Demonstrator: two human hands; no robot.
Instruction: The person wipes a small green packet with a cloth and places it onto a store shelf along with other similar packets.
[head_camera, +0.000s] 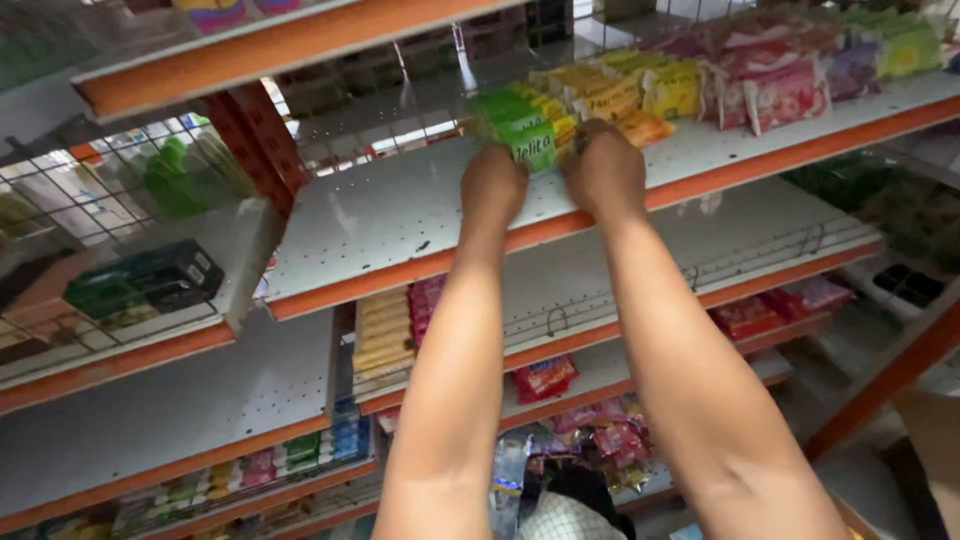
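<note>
Up high, both hands (550, 180) on green packets (520, 125)

Both forearms show bare to the elbow, seemingly without sleeves, rings or watch.

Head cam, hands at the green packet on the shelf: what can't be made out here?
- Head view: fingertips of left hand and right hand are curled away; grip on the green packet is unclear.
- Packets behind the green one: partly hidden by the hands.
- Lower shelf goods: motion blur, and the forearms cover some.
- Top shelf: contents cut off by the upper edge.
</note>
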